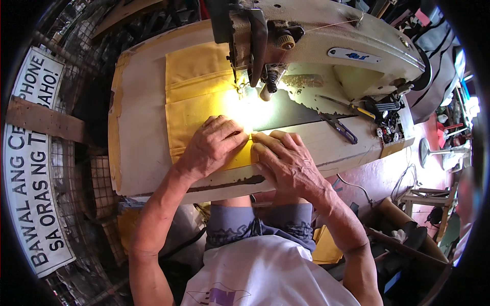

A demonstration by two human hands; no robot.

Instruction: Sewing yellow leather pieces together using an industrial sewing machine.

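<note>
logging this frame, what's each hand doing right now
Left hand: closed, pinching the yellow fabric.
Right hand: fingers bent on the same fabric; whether it grips cannot be told.

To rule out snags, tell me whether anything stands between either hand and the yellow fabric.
Nothing visible does: the left hand and right hand both touch the yellow fabric. The dark hand tool lies off to the right, clear of it. Glare washes out detail under the sewing machine.
</note>
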